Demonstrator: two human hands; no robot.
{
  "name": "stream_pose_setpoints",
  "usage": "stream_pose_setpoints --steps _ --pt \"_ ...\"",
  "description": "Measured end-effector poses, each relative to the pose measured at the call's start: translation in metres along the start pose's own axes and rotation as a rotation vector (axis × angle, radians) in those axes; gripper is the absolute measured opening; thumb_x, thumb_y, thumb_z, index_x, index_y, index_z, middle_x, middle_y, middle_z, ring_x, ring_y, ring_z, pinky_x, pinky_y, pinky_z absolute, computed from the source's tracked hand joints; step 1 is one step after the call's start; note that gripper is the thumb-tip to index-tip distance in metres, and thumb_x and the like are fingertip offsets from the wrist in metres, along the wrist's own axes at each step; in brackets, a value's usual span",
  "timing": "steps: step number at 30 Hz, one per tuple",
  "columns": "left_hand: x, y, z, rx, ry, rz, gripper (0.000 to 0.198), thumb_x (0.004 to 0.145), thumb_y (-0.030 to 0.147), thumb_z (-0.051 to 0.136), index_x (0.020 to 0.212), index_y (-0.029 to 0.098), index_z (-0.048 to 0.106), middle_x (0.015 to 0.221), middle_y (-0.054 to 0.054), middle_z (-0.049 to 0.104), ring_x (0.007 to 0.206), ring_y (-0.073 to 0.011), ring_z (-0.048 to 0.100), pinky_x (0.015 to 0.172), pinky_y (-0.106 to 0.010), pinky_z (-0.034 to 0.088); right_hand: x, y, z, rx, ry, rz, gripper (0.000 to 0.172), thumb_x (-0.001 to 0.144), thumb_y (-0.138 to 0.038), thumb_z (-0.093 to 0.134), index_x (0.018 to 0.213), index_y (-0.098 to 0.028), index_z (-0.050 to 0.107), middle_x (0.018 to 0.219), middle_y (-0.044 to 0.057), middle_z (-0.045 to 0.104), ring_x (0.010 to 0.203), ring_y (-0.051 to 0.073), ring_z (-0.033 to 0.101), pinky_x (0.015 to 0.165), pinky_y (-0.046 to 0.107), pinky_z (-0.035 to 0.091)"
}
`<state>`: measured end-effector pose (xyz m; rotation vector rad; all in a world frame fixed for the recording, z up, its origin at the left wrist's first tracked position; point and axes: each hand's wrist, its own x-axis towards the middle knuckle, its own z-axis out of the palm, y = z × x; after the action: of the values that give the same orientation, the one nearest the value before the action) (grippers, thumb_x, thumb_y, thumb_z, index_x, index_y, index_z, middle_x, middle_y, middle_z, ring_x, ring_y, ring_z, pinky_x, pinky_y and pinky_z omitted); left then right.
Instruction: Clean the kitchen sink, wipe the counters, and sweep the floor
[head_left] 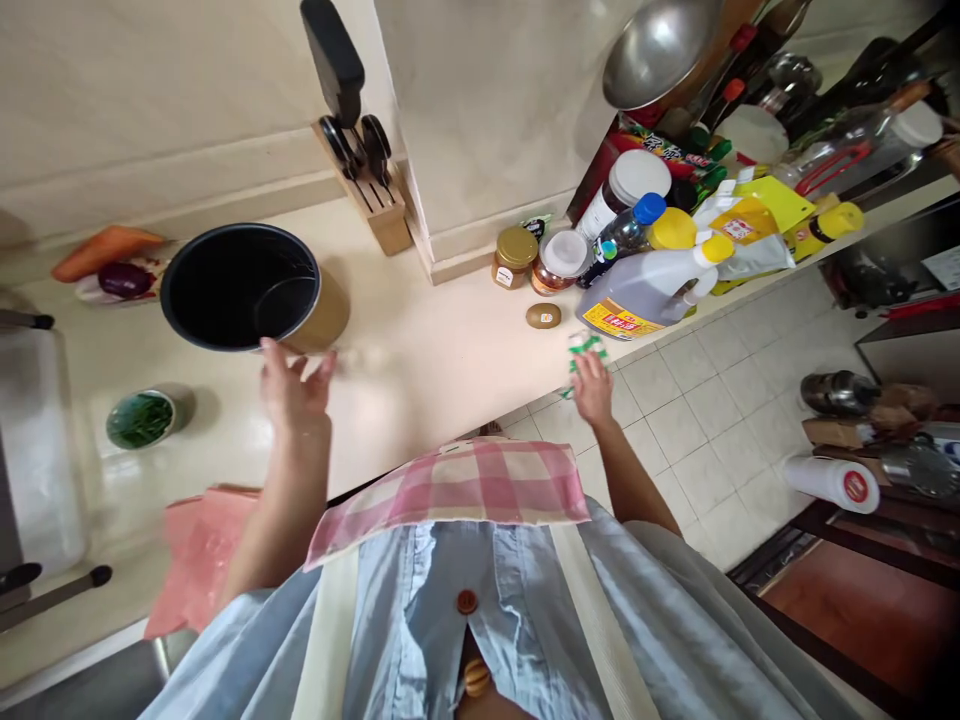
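I have the left hand (296, 390) open and spread just below the black pot (240, 287), upper left; right hand (592, 390) closed on a green-and-white cloth (586, 350), kept low against the counter (427, 370)

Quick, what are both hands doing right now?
Left hand: open, fingers spread, holding nothing, beside the black pot.
Right hand: fingers on a green and white cloth; cannot tell whether it is gripping.

Beyond the grip, a cream wall (495, 120) rises behind the cream counter (420, 370); right of it, white floor tiles (697, 440) meet dark-framed wooden furniture (862, 610).
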<state>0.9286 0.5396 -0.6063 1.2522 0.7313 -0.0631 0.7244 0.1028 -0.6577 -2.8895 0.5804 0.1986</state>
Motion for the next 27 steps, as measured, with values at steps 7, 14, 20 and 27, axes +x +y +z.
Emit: stream_pose_setpoints --steps 7,14,20,27 --pt "-0.096 -0.115 0.176 0.750 -0.812 0.629 0.069 0.059 0.034 0.096 0.118 0.018 0.064 0.126 -0.015 0.063 0.114 -0.0297 0.061 0.100 -0.046 0.052 0.025 0.023 0.013 0.022 0.159 0.054 0.050 0.103 -0.028 0.036 0.145 -0.020 0.062 0.155 0.015 0.052 0.144 0.033 0.043 0.106 0.049 0.039" --pt "-0.070 -0.157 0.280 1.122 -0.893 0.869 0.076 0.063 0.024 0.091 0.133 0.015 0.064 0.130 -0.018 0.061 0.118 -0.0358 0.055 0.103 -0.049 0.047 0.023 0.022 0.014 0.050 0.180 0.045 0.049 0.103 -0.028 0.034 0.142 -0.022 0.064 0.153 0.015 0.054 0.141 0.031 0.045 0.103 0.047 0.039" --pt "-0.065 -0.166 0.281 1.061 -0.919 0.884 0.058 0.069 0.028 0.087 0.123 0.016 0.071 0.119 -0.013 0.064 0.110 -0.0322 0.056 0.101 -0.046 0.047 0.024 0.022 0.013 0.087 0.171 0.031 0.048 0.103 -0.027 0.037 0.142 -0.021 0.063 0.152 0.016 0.055 0.140 0.032 0.046 0.106 0.049 0.036" --pt "-0.047 -0.150 0.247 1.032 -0.688 0.874 0.054 0.072 0.030 0.084 0.123 0.016 0.069 0.118 -0.013 0.062 0.110 -0.0310 0.055 0.101 -0.047 0.045 0.024 0.019 0.010 0.057 0.191 0.023 0.047 0.104 -0.026 0.036 0.140 -0.020 0.065 0.149 0.017 0.058 0.139 0.032 0.048 0.106 0.049 0.033"
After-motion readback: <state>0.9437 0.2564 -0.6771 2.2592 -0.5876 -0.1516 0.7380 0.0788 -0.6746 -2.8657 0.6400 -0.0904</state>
